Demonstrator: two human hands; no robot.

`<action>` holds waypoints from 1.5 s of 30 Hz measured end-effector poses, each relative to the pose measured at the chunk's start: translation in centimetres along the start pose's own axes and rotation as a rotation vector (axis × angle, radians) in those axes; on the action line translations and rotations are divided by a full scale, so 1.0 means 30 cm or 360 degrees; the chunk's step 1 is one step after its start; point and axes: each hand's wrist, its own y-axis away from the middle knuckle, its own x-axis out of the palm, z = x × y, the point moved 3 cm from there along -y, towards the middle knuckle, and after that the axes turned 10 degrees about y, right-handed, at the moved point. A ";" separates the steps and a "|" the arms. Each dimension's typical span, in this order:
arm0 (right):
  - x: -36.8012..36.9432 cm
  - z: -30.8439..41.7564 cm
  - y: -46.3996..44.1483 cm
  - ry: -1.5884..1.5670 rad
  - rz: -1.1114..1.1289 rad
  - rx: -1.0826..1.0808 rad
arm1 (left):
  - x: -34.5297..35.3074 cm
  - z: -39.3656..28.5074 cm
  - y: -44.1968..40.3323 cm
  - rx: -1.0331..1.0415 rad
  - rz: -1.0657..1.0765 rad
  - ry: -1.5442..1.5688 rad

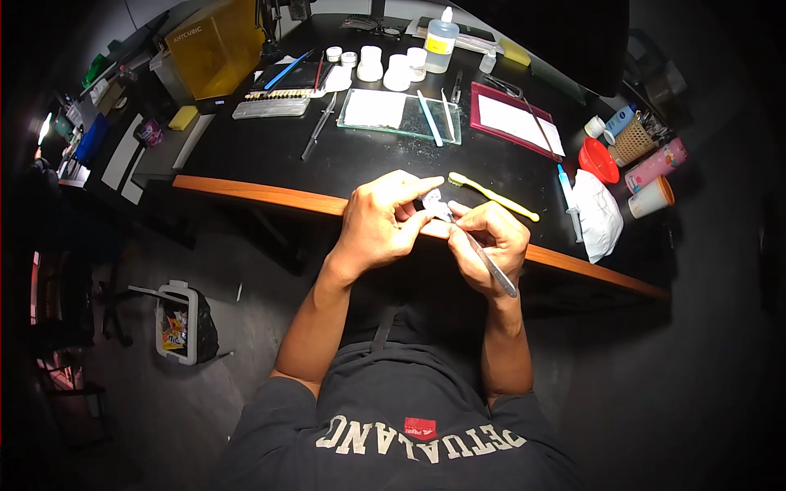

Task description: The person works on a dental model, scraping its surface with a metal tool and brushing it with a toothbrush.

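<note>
At the front edge of the desk, my left hand (378, 219) pinches a small whitish figure-like piece (436, 204) between thumb and fingers, its details too small to make out. My right hand (494, 239) grips a slim, flat metal scalpel-like tool (499, 278) like a pen. The tool's handle end points down and toward me, while its tip meets the piece and is hidden by the fingers. Just beyond both hands lies a yellow-green toothbrush (495, 198), its bristle head close to my left fingertips.
A glass plate (409, 120) with white paper and tools lies farther back. To its right is a dark red board (516, 119). White jars (397, 72) and a clear bottle (442, 42) stand behind. At right are a syringe (569, 200), tissue (598, 214) and red bowl (598, 159).
</note>
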 end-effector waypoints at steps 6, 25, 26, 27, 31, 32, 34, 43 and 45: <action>-0.003 0.015 -0.002 0.0027 0.0057 0.0012 | 0.003 0.002 0.003 -0.0012 -0.0013 0.0013; -0.016 -0.011 0.003 -0.0364 -0.0082 0.0483 | 0.001 -0.003 -0.006 -0.0102 -0.0052 0.0022; -0.031 -0.010 -0.003 -0.0377 -0.0084 0.0557 | 0.001 -0.003 -0.006 -0.0108 -0.0059 0.0018; -0.053 -0.001 -0.024 -0.0224 0.0009 0.0660 | 0.001 -0.002 -0.003 -0.0120 -0.0066 0.0014; -0.143 -0.065 -0.081 0.0163 0.0059 0.0512 | 0.000 0.001 -0.002 -0.0182 -0.0084 0.0099; -0.149 -0.103 -0.088 0.0256 -0.0088 0.0429 | -0.001 -0.004 -0.002 -0.0215 -0.0081 0.0097; -0.167 -0.117 -0.105 0.0652 -0.0319 0.0209 | 0.000 -0.003 -0.003 -0.0218 -0.0077 0.0119; -0.149 -0.089 -0.092 0.0856 0.0106 0.0243 | 0.005 0.006 -0.001 -0.0167 -0.0107 0.0112; -0.154 -0.082 -0.090 0.0805 0.0119 0.0356 | 0.005 0.003 -0.003 -0.0156 -0.0126 0.0094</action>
